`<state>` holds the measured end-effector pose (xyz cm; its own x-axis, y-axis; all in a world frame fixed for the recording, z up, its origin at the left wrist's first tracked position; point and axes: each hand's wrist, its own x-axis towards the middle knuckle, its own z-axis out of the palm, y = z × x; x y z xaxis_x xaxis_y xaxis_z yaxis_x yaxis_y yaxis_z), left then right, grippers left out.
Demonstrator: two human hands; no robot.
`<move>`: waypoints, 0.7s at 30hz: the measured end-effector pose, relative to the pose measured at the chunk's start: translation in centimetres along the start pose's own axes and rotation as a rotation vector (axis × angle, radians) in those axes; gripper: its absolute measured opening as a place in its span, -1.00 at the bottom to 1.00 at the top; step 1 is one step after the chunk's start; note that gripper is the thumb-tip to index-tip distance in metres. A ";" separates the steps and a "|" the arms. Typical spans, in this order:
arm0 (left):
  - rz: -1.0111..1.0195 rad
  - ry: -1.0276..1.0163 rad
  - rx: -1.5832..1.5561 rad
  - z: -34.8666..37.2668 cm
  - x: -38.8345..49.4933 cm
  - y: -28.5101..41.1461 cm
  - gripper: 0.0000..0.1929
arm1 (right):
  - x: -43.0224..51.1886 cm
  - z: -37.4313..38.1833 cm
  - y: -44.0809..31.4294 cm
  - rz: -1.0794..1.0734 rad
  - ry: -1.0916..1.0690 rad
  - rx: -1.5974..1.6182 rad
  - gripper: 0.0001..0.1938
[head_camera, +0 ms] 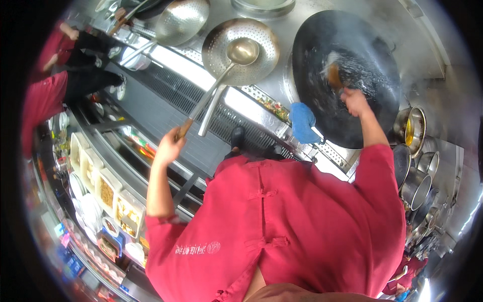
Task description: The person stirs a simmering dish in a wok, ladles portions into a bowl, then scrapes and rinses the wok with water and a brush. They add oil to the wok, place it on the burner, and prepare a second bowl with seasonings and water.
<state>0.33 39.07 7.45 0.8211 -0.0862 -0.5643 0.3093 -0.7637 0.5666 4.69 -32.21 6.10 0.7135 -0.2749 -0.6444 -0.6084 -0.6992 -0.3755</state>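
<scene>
My left hand [170, 145] grips the wooden handle end of a long metal ladle [242, 51]. The ladle's bowl rests in or just over a round perforated strainer [266, 45] with a metal handle. My right hand [354, 101] is closed on a brown wok brush [334, 76], blurred, its working end against the inside of a large black wok [313, 113]. Water glistens and foams in the wok, and steam rises from it. A blue cloth [302, 122] is wrapped about the handle at the wok's near left edge.
Another perforated strainer [181, 22] lies farther left on the steel range. Metal pots [416, 187] and bowls crowd the right side. Food scraps lie in the range's gutter [273, 107]. Behind on the left stand food bins [109, 190] and stacked plates [90, 213]. Co-workers in red stand at upper left.
</scene>
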 end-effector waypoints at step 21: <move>-0.679 0.104 -1.078 20.1 -2.9 -16.3 -0.72 | -1.8 -1.6 0.5 0.193 0.331 -0.637 -0.67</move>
<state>-16.69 38.89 -12.22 0.3644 0.2027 -0.9089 0.8704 0.2730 0.4098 3.70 -33.08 8.11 0.7427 -0.5459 -0.3877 -0.4862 -0.8378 0.2484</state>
